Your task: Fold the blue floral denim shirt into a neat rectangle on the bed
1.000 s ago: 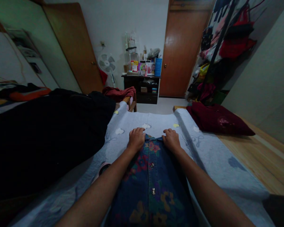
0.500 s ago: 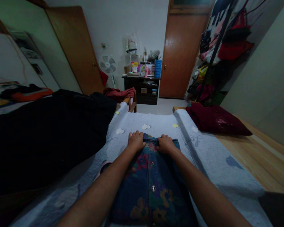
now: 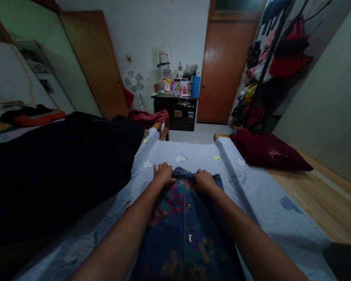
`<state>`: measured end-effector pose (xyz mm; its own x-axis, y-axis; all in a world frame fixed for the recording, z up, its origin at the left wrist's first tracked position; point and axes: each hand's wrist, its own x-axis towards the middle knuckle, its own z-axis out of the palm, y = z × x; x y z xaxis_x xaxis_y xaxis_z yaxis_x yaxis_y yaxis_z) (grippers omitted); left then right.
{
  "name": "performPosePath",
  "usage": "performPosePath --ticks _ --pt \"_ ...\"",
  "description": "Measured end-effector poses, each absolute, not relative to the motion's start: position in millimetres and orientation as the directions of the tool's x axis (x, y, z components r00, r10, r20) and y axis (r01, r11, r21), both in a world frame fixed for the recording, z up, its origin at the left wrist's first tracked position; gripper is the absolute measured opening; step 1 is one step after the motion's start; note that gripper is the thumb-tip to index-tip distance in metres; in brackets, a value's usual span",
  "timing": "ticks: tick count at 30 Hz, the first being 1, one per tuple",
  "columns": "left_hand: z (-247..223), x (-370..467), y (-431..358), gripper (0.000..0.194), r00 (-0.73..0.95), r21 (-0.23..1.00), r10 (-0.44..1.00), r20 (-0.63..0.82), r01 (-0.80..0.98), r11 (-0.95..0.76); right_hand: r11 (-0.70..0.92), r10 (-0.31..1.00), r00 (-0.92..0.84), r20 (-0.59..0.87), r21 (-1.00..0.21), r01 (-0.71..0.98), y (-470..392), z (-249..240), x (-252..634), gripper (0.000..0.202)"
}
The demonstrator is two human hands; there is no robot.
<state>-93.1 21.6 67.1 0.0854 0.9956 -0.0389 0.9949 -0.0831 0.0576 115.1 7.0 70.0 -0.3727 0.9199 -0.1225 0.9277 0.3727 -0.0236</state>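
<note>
A dark blue denim shirt point(image 3: 190, 218) with a floral print and metal buttons lies front up on the bed, its collar end pointing away from me. My left hand point(image 3: 164, 175) is closed on the left side of its far edge, fingers curled over and thumb on the cloth. At the right of the collar, my right hand point(image 3: 204, 181) pinches the same edge. Both forearms reach across the shirt's sides and cover parts of it. The near end runs out of view at the bottom.
Under the shirt is a pale blue patterned bedsheet point(image 3: 199, 150). A large black garment point(image 3: 61, 168) lies along the left. A maroon garment point(image 3: 266, 148) rests at the right on wooden boards point(image 3: 318, 195). Beyond stand a dark cabinet point(image 3: 175, 115) and a fan point(image 3: 133, 82).
My left hand has shifted slightly left along the shirt's far edge, and more of the collar shows between my hands. The right hand has barely moved.
</note>
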Motion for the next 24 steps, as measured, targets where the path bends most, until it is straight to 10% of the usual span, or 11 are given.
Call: performPosePath --ticks 5,19,24 --pt "62.0 -96.0 26.6 0.034 0.156 0.163 0.978 -0.136 0.978 -0.133 0.412 0.909 -0.415 -0.051 -0.058 0.909 -18.6 69.7 117.4 0.032" --pt "75.5 -85.9 -11.4 0.017 0.492 -0.046 0.824 0.281 0.865 -0.501 0.412 0.911 -0.411 0.035 -0.061 0.909 -28.5 58.3 133.6 0.027" --pt "74.0 -86.6 -36.7 0.011 0.594 -0.106 0.725 0.348 0.793 -0.599 0.243 0.970 -0.243 -0.012 -0.037 0.969 -14.9 70.8 149.1 0.067"
